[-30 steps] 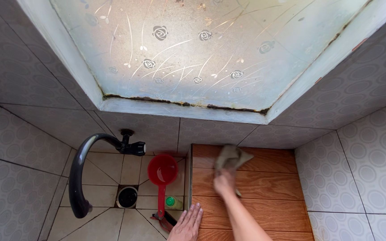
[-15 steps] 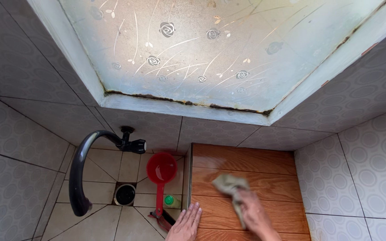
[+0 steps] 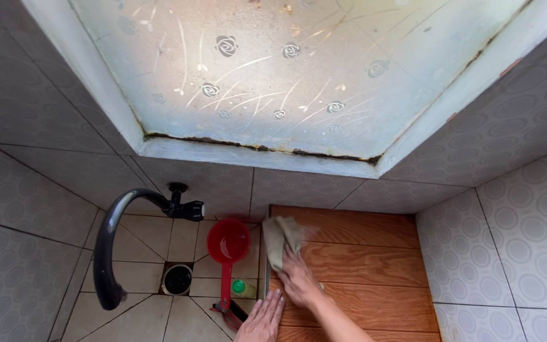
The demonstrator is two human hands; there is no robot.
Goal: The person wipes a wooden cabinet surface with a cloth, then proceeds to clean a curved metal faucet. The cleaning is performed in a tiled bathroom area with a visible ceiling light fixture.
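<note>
1. Grey-brown cloth point(image 3: 282, 239) pressed on the wood-pattern ledge point(image 3: 375, 266), at its left edge near the back.
2. Right hand point(image 3: 299, 283) closed over the cloth's lower end.
3. Left hand point(image 3: 264, 318) flat, fingers spread, at the ledge's front corner.
4. Risk: cloth could slide off the edge onto the red ladle point(image 3: 228, 250) below.

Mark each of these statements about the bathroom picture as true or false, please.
1. The right hand presses a cloth on the wood-look ledge. True.
2. The left hand holds the red dipper. False: it lies flat and open at the ledge's edge, and the dipper lies apart on the floor.
3. The cloth is at the ledge's right end. False: it is near the left edge.
4. A black hose hangs from the wall tap. True.
5. A floor drain sits left of the dipper. True.
</note>
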